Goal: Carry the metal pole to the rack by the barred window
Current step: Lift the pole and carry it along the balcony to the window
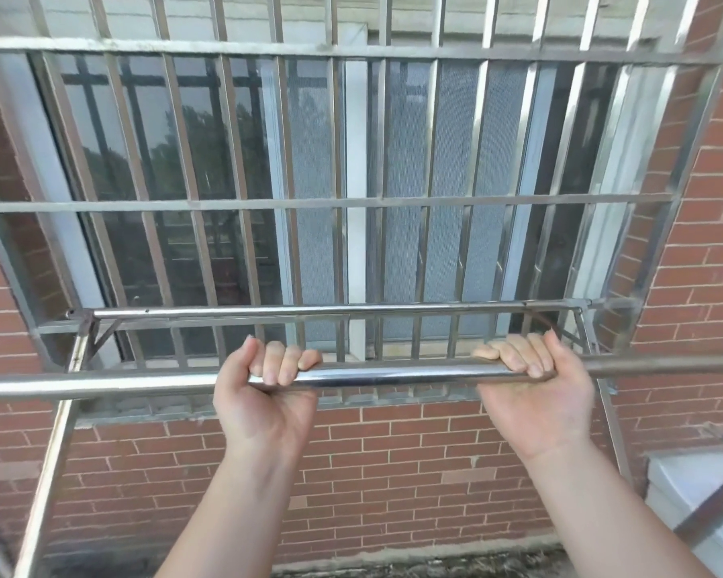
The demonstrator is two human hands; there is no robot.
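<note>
A long shiny metal pole [393,375] runs level across the whole view, past both side edges. My left hand [266,394] grips it palm-up left of centre, fingers curled over the top. My right hand [535,390] grips it the same way further right. Just behind the pole stands a steel rack [74,360] with slanted legs and a top rail [309,311] that lies level a little above and beyond the held pole. Behind the rack is the barred window [343,202] in a red brick wall.
The window's steel bars bulge outward above the rack. The brick wall [393,473] fills the space below the sill. A pale grey box with a metal bar across it [693,506] sits at the lower right. Rough ground shows along the bottom edge.
</note>
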